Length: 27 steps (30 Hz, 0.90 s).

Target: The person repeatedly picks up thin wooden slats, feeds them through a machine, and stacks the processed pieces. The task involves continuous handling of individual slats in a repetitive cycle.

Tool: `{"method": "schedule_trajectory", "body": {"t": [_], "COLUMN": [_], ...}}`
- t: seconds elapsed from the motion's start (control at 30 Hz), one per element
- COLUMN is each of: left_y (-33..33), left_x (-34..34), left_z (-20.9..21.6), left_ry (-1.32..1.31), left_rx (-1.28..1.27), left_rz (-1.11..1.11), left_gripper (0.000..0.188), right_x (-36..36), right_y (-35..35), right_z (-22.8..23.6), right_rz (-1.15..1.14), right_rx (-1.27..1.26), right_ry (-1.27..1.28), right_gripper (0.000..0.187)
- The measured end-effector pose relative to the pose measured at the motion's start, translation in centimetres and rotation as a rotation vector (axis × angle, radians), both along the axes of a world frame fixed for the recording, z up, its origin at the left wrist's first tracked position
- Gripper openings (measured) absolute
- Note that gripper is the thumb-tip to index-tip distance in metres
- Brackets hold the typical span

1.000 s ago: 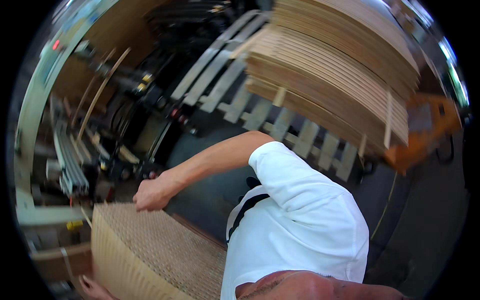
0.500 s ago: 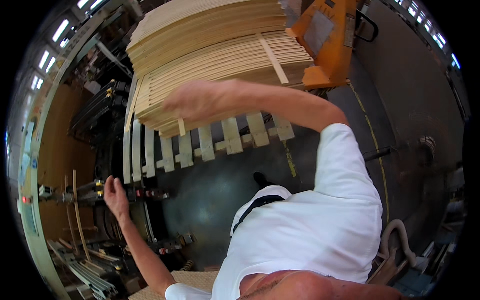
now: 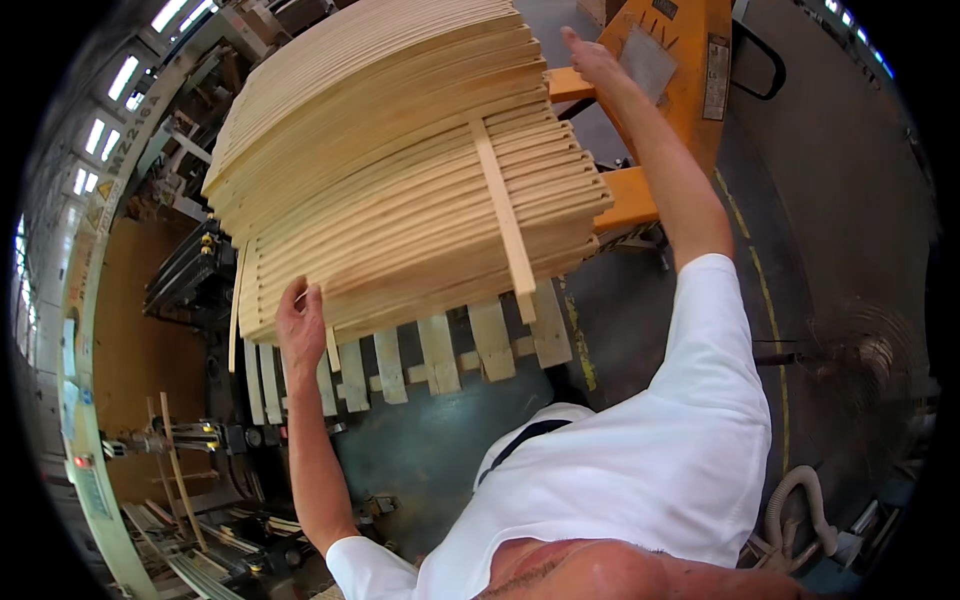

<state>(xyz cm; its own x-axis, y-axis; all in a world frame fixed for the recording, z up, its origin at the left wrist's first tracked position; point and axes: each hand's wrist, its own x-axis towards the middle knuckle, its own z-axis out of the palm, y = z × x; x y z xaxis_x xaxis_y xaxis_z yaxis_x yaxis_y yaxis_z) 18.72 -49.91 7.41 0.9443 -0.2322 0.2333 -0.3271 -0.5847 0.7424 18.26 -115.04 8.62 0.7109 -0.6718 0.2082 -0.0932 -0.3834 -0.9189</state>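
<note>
A tall stack of pale wooden boards with grooved edges (image 3: 400, 250) stands in front of me, stepped lower on its near side. My left hand (image 3: 302, 325) is at the front left of the lower step, thumb and fingers bent with a gap between them. Nothing shows in its grasp. My right hand (image 3: 597, 62) reaches past the stack's right end, by the orange pallet truck (image 3: 690, 90), with a finger stretched out and the others partly hidden. Across the lower boards lies a thin wooden strip (image 3: 500, 200), its near end overhanging the front.
Under the boards is a slatted wooden pallet (image 3: 437, 350). A machine with a pale green frame (image 3: 88, 400) and black rails stands on the left. Yellow floor lines (image 3: 750, 240) run on the right, near a grey hose (image 3: 800, 490).
My right hand has swung from the stack's front left out past its right end. My left hand has risen from beside the machine to the stack's front. The stack appears closer.
</note>
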Motion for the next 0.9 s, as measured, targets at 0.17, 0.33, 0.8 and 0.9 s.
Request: {"method": "schedule_trajectory", "body": {"t": [0.17,0.33,0.8,0.9], "left_y": [-10.6,-16.3,-22.9,-22.6], "left_x": [3.9,7.5,11.9,11.6], "left_z": [-0.2,-1.8,-3.8,-4.1], "left_ry": [-0.065,-0.171,-0.424,-0.410], "left_rx": [0.079,0.224,0.296,0.317], "left_rz": [-0.023,-0.043,0.037,0.094], "left_gripper": [0.049,0.050,0.045,0.045], "right_x": [6.8,10.8,12.0,11.5], "right_y": [-1.8,-1.7,-1.5,-0.4], "right_z": [-3.6,-5.7,-2.1,-1.5], "right_rz": [0.134,0.383,0.181,0.248], "right_rx": [0.202,0.424,0.549,0.504], "right_ry": [0.011,-0.220,-0.162,-0.121], "right_gripper": [0.100,0.097,0.064,0.063]}}
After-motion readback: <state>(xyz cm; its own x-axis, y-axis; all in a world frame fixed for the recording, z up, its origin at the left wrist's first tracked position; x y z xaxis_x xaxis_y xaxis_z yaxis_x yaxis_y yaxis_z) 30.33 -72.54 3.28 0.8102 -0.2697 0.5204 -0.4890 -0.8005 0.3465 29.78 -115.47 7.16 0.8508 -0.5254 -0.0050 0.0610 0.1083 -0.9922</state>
